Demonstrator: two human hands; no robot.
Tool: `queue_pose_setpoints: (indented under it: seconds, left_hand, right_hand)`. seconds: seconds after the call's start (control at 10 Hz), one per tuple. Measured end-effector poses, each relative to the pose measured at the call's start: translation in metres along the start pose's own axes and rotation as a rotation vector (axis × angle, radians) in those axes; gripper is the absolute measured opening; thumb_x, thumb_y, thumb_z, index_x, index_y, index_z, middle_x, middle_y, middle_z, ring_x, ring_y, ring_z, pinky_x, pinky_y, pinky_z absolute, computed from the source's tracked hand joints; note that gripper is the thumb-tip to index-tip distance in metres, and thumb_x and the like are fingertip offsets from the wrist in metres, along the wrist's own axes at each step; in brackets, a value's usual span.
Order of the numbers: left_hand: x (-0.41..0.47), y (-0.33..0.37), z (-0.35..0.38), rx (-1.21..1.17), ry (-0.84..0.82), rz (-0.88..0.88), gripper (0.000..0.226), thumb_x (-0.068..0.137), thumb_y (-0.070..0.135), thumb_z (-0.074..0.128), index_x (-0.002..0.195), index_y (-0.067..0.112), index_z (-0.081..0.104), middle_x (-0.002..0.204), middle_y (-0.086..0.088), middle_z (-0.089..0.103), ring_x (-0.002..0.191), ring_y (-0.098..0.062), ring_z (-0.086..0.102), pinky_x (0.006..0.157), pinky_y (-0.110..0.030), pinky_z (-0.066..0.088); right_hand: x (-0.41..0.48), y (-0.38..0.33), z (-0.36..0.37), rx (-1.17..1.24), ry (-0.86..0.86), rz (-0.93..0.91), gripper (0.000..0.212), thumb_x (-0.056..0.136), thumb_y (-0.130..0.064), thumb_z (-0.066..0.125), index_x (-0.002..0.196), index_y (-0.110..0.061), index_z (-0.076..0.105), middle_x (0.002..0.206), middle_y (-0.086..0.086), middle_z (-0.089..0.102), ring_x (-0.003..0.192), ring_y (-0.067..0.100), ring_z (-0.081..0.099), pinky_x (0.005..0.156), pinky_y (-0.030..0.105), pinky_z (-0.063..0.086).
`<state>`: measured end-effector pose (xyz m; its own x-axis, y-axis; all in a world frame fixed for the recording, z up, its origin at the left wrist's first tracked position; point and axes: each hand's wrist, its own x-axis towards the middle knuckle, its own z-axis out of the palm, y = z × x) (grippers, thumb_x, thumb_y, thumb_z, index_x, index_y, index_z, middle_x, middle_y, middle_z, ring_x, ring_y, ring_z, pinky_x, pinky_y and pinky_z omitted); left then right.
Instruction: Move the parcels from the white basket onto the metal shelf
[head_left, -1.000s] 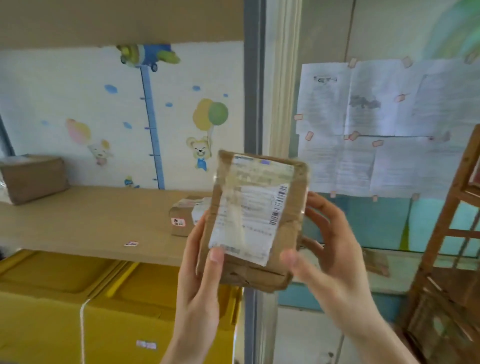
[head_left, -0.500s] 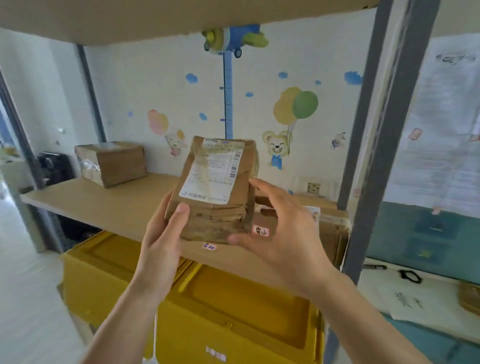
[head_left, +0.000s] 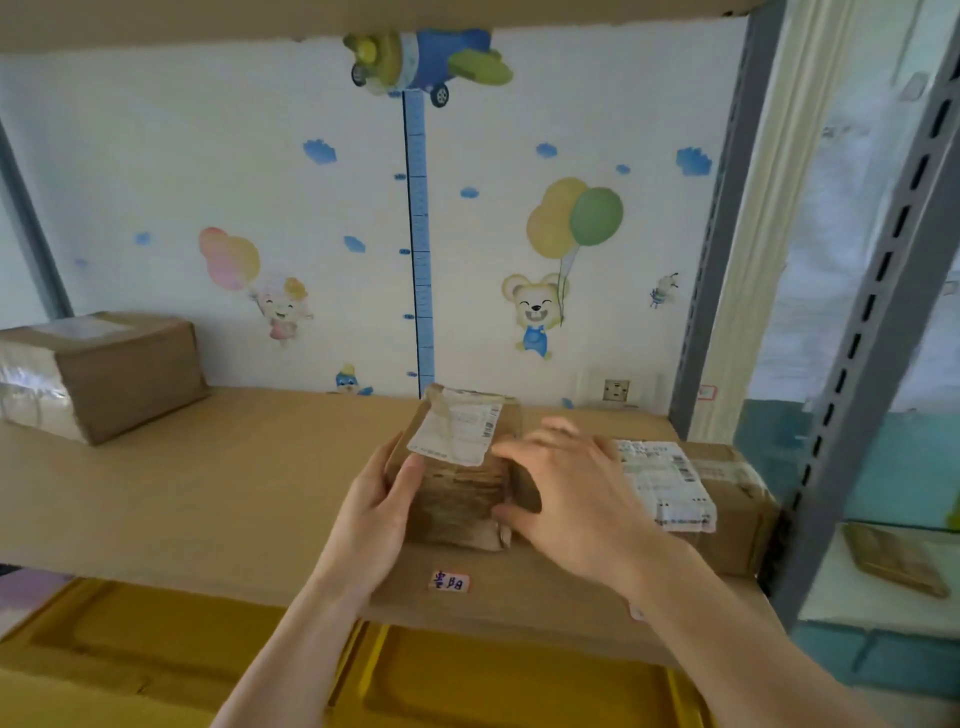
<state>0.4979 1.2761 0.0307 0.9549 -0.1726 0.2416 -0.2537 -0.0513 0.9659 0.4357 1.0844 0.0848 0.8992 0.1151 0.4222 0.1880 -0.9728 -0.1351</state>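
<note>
A small brown cardboard parcel (head_left: 460, 467) with a white label rests on the shelf board (head_left: 234, 483) of the metal shelf, close to its front edge. My left hand (head_left: 382, 499) grips its left side, thumb on the front. My right hand (head_left: 566, 493) holds its right side with fingers spread over the top. A larger labelled parcel (head_left: 701, 499) lies directly to the right, behind my right hand. Another brown box (head_left: 104, 371) sits at the shelf's far left. The white basket is out of view.
Grey slotted uprights (head_left: 857, 332) frame the shelf on the right. An upper shelf board (head_left: 363, 21) hangs overhead. Yellow crates (head_left: 467, 680) sit below the shelf. A small label sticker (head_left: 449, 582) is on the front edge. A flat brown item (head_left: 893, 558) lies on a surface at right.
Both hands carried the small parcel leftward from in front of the upright, then lowered it from chest height onto the shelf board beside the larger parcel.
</note>
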Motion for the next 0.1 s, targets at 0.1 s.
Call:
queue_pose_setpoints:
  seconds: [0.1]
  left_hand:
    - [-0.0013, -0.0003, -0.0051, 0.105, 0.073, 0.097, 0.067, 0.089, 0.061, 0.050, 0.152, 0.036, 0.047, 0.128, 0.035, 0.065, 0.133, -0.007, 0.059, 0.097, -0.016, 0.050]
  right_hand:
    - [-0.0002, 0.0008, -0.0013, -0.031, -0.013, 0.016, 0.069, 0.084, -0.060, 0.068, 0.146, -0.038, 0.047, 0.143, -0.011, 0.059, 0.143, 0.020, 0.036, 0.112, 0.052, 0.030]
